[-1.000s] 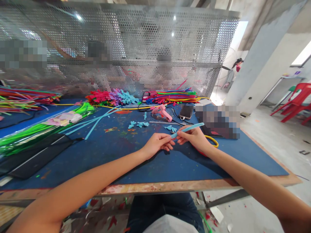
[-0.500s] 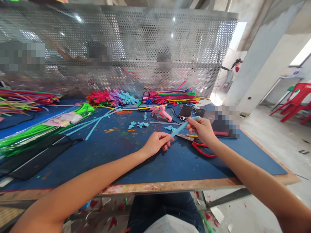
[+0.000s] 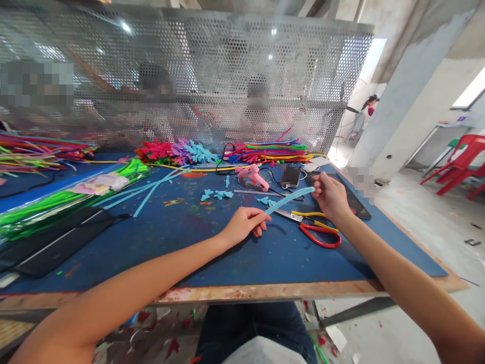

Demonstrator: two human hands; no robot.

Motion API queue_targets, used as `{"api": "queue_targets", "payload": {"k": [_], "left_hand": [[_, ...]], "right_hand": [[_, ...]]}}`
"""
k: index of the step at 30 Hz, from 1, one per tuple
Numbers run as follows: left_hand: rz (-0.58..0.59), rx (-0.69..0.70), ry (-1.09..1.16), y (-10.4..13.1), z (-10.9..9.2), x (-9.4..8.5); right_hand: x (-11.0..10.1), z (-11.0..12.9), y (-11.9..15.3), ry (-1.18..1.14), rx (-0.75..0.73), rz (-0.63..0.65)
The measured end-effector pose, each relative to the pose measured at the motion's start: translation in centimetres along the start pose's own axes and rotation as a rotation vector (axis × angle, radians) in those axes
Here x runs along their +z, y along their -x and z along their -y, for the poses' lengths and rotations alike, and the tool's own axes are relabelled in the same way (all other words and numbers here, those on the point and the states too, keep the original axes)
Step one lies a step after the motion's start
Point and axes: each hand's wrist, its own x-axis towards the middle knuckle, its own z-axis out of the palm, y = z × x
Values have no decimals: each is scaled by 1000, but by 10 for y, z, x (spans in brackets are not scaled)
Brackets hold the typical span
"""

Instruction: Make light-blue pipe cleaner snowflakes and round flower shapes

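Observation:
My left hand (image 3: 250, 222) pinches the lower end of a light blue fuzzy strip (image 3: 290, 198), which slants up to the right above the blue table. At the strip's upper end is my right hand (image 3: 329, 194), its fingers curled together; whether they grip the tip is too small to tell. Scissors with red handles (image 3: 320, 236) lie beneath, their blades under the strip, with a yellow piece (image 3: 308, 214) beside them. Small light blue twisted pieces (image 3: 223, 194) rest beyond my left hand, near a pink glue gun (image 3: 253, 177).
Long light blue strips (image 3: 151, 189), a bag of green stems (image 3: 76, 199) and a black case (image 3: 64, 242) lie left. Colourful bundles (image 3: 273, 151) line the perforated screen (image 3: 212, 65). A phone (image 3: 291, 176) and dark tablet (image 3: 354, 197) sit right.
My right hand has moved right, from partway along the strip to its far end, uncovering more of the strip and the scissors. My left hand has stayed nearly still.

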Motion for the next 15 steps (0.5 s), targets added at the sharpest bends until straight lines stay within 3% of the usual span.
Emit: {"api": "queue_targets", "payload": {"k": [6, 12, 15], "left_hand": [[-44, -33, 107, -2, 0, 0], [-16, -39, 77, -2, 1, 0], [31, -31, 6, -2, 0, 0]], "right_hand": [[15, -14, 20, 301, 55, 222], [32, -24, 44, 577, -16, 590], [34, -26, 49, 662, -55, 645]]}}
